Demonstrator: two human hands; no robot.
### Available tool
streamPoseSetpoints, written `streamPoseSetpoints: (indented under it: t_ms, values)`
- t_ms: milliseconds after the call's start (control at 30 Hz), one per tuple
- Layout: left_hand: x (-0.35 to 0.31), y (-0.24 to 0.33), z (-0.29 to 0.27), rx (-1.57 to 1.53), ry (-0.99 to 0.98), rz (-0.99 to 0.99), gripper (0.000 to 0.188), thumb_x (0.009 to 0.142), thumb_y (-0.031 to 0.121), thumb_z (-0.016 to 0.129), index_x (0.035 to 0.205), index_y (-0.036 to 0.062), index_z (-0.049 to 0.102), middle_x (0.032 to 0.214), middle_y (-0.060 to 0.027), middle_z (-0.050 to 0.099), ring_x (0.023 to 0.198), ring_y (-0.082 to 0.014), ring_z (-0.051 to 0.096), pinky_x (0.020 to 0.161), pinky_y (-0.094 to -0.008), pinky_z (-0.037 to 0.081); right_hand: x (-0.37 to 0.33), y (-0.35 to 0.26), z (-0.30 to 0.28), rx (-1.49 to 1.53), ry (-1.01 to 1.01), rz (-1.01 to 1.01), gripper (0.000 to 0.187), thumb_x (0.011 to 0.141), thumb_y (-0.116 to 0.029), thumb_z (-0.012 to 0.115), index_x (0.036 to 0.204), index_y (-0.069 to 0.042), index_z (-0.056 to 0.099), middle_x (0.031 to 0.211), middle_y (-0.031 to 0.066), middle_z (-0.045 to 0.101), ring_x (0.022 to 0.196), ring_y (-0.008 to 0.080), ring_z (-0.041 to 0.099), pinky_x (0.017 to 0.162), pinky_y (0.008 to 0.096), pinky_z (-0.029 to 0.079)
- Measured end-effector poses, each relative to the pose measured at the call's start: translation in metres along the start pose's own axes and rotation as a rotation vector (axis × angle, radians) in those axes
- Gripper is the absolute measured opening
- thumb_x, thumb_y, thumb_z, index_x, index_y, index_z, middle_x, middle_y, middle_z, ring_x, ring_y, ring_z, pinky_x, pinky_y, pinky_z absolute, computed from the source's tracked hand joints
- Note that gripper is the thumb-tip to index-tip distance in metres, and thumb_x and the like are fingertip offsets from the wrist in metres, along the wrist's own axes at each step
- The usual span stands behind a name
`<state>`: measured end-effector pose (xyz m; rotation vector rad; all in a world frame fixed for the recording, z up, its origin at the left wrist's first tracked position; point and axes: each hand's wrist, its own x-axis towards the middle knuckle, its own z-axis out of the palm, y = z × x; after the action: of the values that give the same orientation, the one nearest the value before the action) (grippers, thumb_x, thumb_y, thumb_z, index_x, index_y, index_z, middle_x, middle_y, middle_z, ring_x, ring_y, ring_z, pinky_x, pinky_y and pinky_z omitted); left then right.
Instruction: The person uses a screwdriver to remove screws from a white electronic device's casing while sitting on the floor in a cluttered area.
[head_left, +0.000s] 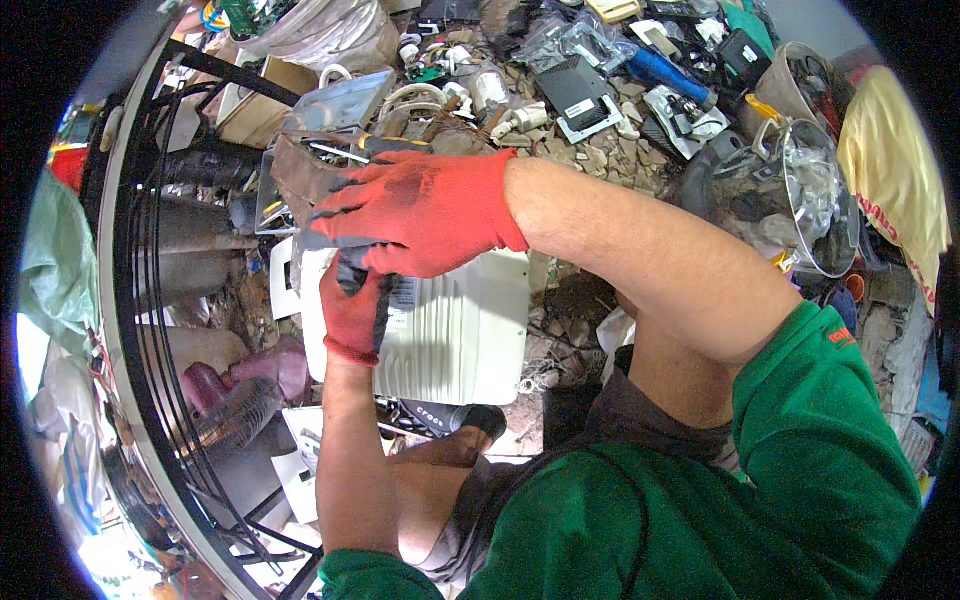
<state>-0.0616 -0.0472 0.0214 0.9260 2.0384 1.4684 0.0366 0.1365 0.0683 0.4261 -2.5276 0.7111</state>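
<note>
Both hands wear red gloves with dark grey fingers, and both meet over a white ribbed plastic housing [455,335] that sits low in front of the person, just above the knees. The right hand [420,210] reaches across from the right, its forearm bare, and lies flat-ish over the upper left corner of the housing; its fingers [335,200] are spread and curl onto a rusty brown metal piece [300,165] at that corner — whether they grip it or merely press on it cannot be told. The left hand [352,310] comes up from below, just under the right one, with its fingers closed around a small dark part at the housing's left edge; what that part is stays hidden by the gloves.

To the left stands a large round wire fan guard [150,330] with black bars and a pale rim. Behind the hands the ground is littered with scrap — grey electronic boxes [575,90], white fittings, a blue-handled tool [665,72]. At the right a shiny steel pot [815,195] holds crumpled plastic, beside a yellow cloth [890,150]. The person wears a green shirt [780,480].
</note>
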Motion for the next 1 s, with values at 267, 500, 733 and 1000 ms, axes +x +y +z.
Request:
streamPoseSetpoints:
  t_ms: [267,500,733,1000]
  values:
    - [0.014,-0.011,0.0,0.251,0.049,0.112,0.037,0.077,0.001,0.072,0.112,0.001,0.059,0.097,-0.0027,0.066,0.087,-0.0096,0.059,0.078,-0.0258,0.049,-0.003,-0.001,0.001,0.06,0.029,0.069,0.05,0.082,-0.027,0.066,0.128,-0.011,0.056,0.126,0.0149,0.056,0.114,0.0342,0.056,0.093,0.0438,0.048]
    - [0.014,-0.014,0.013,-0.02,0.086,0.037,0.049,0.076,-0.001,0.071,0.121,0.0018,0.051,0.109,-0.0069,0.063,0.097,-0.0139,0.06,0.085,-0.0276,0.049,-0.002,0.002,-0.004,0.087,0.09,0.064,0.039,0.077,-0.024,0.069,0.114,-0.014,0.066,0.113,0.0116,0.061,0.104,0.0317,0.06,0.089,0.0423,0.049]
    - [0.013,0.01,0.005,-0.006,-0.067,0.125,0.038,0.078,0.003,0.074,0.113,0.0048,0.059,0.109,-0.0072,0.065,0.099,-0.0153,0.061,0.084,-0.0302,0.05,0.002,0.003,-0.008,0.206,-0.019,0.021,0.034,0.078,-0.016,0.062,0.112,-0.01,0.066,0.113,0.0141,0.064,0.105,0.0328,0.06,0.093,0.0424,0.048]
    - [0.014,-0.014,0.004,0.084,0.028,0.123,0.053,0.074,0.005,0.075,0.121,0.0023,0.053,0.115,-0.0077,0.062,0.105,-0.0174,0.06,0.09,-0.0329,0.049,0.0,-0.003,-0.008,0.119,0.051,0.075,0.04,0.077,-0.024,0.066,0.115,-0.009,0.065,0.118,0.0135,0.062,0.108,0.0333,0.059,0.094,0.0415,0.048]
